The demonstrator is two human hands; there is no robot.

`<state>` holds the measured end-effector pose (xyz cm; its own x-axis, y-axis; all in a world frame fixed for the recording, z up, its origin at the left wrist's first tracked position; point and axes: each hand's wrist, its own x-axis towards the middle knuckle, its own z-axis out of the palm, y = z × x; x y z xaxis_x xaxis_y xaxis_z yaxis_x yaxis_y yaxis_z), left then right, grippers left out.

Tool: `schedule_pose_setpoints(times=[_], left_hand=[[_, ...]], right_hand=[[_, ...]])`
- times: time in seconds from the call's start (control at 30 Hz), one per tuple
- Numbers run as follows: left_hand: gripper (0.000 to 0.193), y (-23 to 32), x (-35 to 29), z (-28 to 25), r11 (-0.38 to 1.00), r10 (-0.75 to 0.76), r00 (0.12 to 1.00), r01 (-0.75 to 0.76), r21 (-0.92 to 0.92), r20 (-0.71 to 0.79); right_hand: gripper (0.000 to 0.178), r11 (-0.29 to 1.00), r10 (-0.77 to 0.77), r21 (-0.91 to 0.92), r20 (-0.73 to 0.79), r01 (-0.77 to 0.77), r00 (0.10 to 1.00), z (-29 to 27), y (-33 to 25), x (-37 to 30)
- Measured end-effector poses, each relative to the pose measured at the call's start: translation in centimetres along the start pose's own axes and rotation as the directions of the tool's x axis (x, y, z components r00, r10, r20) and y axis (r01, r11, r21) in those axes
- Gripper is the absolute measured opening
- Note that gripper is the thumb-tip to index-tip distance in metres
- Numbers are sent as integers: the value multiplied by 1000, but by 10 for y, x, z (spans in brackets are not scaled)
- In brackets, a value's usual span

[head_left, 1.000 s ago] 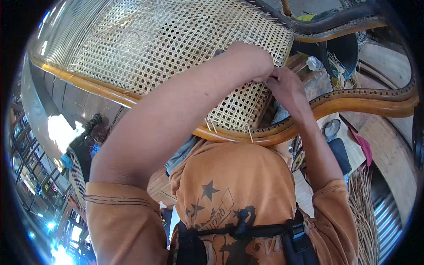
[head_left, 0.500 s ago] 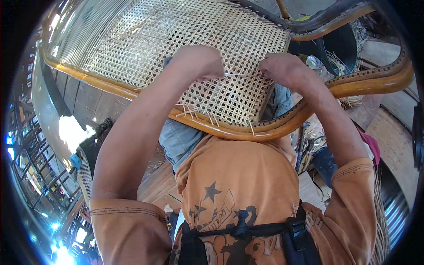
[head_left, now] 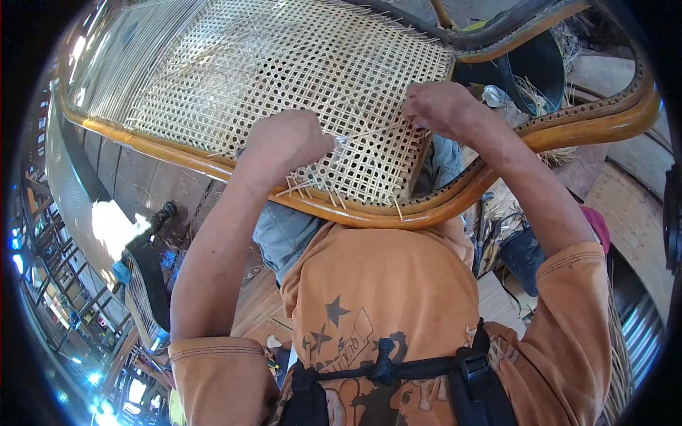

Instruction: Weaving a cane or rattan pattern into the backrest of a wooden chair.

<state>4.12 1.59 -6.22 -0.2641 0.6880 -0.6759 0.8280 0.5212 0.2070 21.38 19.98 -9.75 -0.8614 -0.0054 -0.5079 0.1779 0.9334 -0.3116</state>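
Plank floor (head_left: 133, 169) | cane panel (head_left: 298, 67) lengthwise upper-left to lower-right | left hand (head_left: 290, 140), right hand (head_left: 442, 108) curled, contents unclear

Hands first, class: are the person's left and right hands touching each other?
Apart. The head view shows woven cane in the gap between the left hand and right hand.

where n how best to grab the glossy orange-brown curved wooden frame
Probably by the right-hand curve of the glossy orange-brown wooden frame, from the near side: there it bows out past the pale woven cane panel, and the open space inside that curve should allow a wraparound grip.
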Motion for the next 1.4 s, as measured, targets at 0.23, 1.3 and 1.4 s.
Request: schedule_pose_setpoints(times=[0.23, 1.3, 1.4], left_hand=[[46, 0, -25, 1, 999, -9, 996, 5, -44, -86], [29, -28, -124, 8, 891, -340, 901, 217, -399, -269], [15, -26, -126, -22, 490, -430, 848, -68, -869, -309]], right_hand=[[18, 856, 460, 188, 149, -481, 875, -22, 6, -24], [16, 760, 485, 636, -423, -130, 766, -59, -37, -100], [14, 500, 599, 852, -471, 156, 648, -40, -35, -174]])
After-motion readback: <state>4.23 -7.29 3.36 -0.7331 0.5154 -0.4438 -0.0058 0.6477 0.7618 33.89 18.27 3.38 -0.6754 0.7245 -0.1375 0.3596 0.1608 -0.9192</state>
